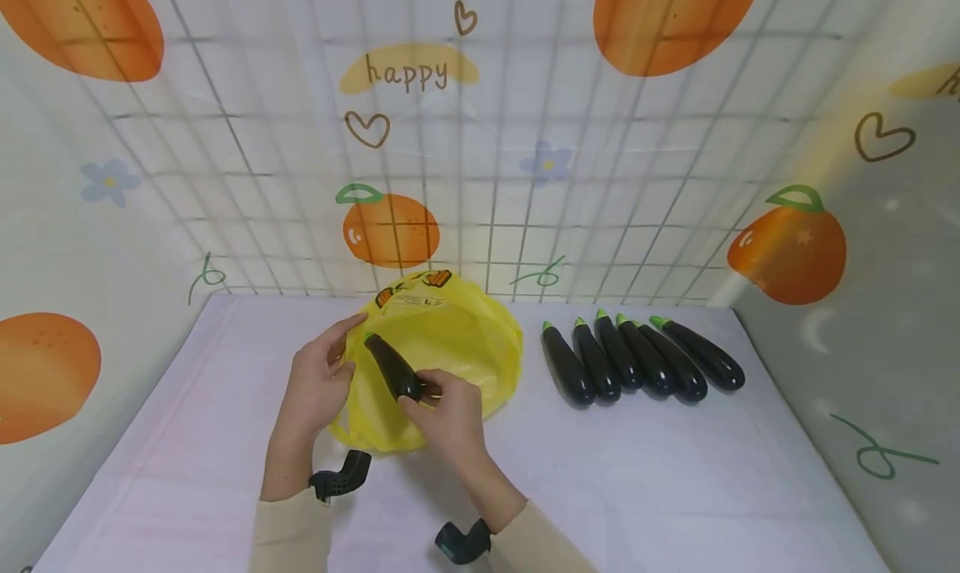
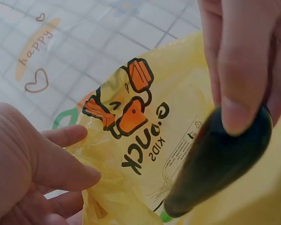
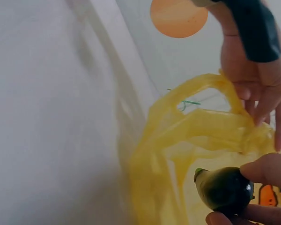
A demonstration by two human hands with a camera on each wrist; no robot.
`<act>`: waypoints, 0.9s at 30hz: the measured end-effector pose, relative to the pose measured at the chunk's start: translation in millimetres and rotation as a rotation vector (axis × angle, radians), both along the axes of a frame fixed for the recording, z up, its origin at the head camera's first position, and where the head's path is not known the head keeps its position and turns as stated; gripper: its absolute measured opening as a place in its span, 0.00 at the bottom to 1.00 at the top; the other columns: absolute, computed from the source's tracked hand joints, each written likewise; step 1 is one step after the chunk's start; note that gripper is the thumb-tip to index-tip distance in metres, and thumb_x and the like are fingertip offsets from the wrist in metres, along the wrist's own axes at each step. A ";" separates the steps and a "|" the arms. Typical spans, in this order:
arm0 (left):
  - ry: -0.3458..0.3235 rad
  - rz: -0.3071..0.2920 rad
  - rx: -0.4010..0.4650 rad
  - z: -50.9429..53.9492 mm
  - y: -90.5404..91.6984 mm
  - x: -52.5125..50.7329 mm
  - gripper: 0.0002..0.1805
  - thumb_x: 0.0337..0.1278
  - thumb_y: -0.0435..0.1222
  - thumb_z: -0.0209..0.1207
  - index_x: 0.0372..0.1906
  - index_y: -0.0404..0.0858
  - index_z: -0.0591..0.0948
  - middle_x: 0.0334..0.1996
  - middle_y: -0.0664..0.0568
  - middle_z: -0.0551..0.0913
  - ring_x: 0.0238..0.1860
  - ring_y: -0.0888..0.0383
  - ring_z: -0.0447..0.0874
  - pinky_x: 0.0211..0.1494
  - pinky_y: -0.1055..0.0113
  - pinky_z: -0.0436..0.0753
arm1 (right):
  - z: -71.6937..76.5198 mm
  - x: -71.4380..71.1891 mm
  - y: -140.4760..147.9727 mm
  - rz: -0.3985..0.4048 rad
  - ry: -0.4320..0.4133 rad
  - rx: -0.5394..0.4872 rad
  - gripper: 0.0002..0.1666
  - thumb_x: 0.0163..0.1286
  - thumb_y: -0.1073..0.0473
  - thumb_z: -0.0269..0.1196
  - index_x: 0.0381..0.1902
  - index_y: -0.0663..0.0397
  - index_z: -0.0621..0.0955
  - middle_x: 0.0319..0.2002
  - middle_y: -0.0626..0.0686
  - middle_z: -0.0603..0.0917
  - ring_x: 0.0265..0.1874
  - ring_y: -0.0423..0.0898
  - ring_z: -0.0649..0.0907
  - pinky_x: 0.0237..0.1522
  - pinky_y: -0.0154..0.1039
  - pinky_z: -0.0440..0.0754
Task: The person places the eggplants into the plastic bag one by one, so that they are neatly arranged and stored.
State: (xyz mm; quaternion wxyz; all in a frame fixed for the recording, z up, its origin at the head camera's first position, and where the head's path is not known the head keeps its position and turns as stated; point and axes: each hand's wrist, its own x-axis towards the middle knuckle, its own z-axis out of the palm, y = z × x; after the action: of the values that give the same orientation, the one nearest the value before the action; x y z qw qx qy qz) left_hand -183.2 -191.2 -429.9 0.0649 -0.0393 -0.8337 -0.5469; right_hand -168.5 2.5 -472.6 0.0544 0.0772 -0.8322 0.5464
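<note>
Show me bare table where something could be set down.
Free: the table on the near side of the six eggplants, and left of the left hand. Crowded: the yellow bag, where the right hand holds another eggplant.

On the bench (image 1: 637, 473), the bag (image 1: 506, 348) lies left of six eggplants (image 1: 645, 361), which lie side by side, well apart from it. The wall (image 1: 600, 198) stands behind both. The left grip (image 1: 322, 381) is at the bag's left edge. Right of it, the right grip (image 1: 453, 415) holds another eggplant (image 1: 392, 365) at the bag's mouth, stem end leftward.
</note>
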 end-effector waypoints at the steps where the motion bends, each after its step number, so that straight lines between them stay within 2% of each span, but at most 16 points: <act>1: -0.002 0.002 -0.003 -0.1 -0.1 0.0 0.37 0.68 0.17 0.52 0.76 0.47 0.74 0.72 0.41 0.75 0.69 0.43 0.78 0.67 0.51 0.81 | -2.0 -0.9 -1.7 -0.001 -0.002 0.003 0.20 0.61 0.62 0.77 0.50 0.66 0.88 0.43 0.57 0.90 0.40 0.50 0.89 0.45 0.41 0.91; 7: 0.001 0.003 -0.012 0.6 -0.2 0.4 0.37 0.67 0.16 0.52 0.76 0.46 0.74 0.72 0.41 0.75 0.70 0.42 0.77 0.67 0.50 0.80 | -13.5 -6.1 -11.9 0.001 0.003 0.019 0.19 0.60 0.63 0.77 0.48 0.67 0.88 0.42 0.57 0.91 0.39 0.49 0.90 0.43 0.37 0.90; 14: 0.009 -0.001 -0.010 0.1 -0.9 -0.3 0.37 0.66 0.15 0.53 0.76 0.45 0.74 0.71 0.38 0.76 0.69 0.40 0.78 0.65 0.49 0.82 | -20.0 -8.4 -22.9 -0.021 -0.006 0.057 0.18 0.59 0.62 0.78 0.46 0.64 0.89 0.38 0.55 0.91 0.36 0.47 0.90 0.39 0.36 0.89; 20: 0.020 -0.002 -0.009 -1.2 -1.2 -0.9 0.37 0.66 0.16 0.53 0.75 0.45 0.75 0.70 0.38 0.77 0.68 0.41 0.78 0.65 0.49 0.82 | -25.0 -6.5 -30.2 -0.036 -0.020 0.104 0.18 0.59 0.61 0.79 0.46 0.64 0.89 0.33 0.51 0.89 0.29 0.40 0.83 0.32 0.31 0.84; 27: 0.006 -0.001 -0.004 -0.6 0.7 -0.7 0.36 0.66 0.17 0.53 0.75 0.46 0.75 0.70 0.39 0.77 0.69 0.42 0.78 0.65 0.50 0.82 | -28.3 -6.1 -36.2 -0.028 -0.022 0.107 0.18 0.60 0.62 0.79 0.46 0.65 0.89 0.33 0.51 0.88 0.28 0.39 0.81 0.30 0.30 0.83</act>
State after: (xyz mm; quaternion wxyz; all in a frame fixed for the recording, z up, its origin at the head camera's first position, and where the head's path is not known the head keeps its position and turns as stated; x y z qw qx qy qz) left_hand -183.9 -190.5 -430.5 0.0670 -0.0416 -0.8345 -0.5453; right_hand -174.5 -33.7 -500.9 0.0487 0.0621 -0.8617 0.5012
